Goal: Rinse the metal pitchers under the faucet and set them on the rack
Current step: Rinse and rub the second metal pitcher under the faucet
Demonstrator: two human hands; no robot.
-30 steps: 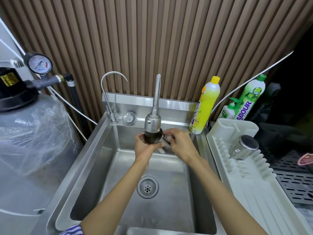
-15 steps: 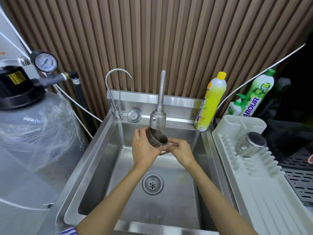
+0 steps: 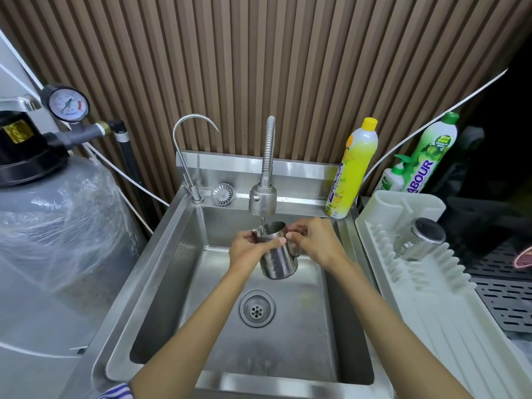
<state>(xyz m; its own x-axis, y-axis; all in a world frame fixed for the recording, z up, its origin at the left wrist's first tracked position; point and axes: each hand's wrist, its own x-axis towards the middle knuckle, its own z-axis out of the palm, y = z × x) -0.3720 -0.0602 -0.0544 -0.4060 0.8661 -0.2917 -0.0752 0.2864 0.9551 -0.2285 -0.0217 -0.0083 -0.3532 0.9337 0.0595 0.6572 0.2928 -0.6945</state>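
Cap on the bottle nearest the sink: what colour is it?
Yellow cap, on a mostly yellow bottle; it shows best in the head view.

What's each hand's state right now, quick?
Left hand: closed, gripping the metal pitcher under the faucet.
Right hand: closed, holding the same pitcher's right side.

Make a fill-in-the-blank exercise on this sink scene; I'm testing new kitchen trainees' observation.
1. The left hand and right hand hold a shiny metal pitcher under the flexible steel ____.
2. A second metal pitcher rests on the white plastic ____.
3. The tall bottle standing on the rim of the stainless steel sink has a ____ cap.
Missing words: faucet; rack; yellow.
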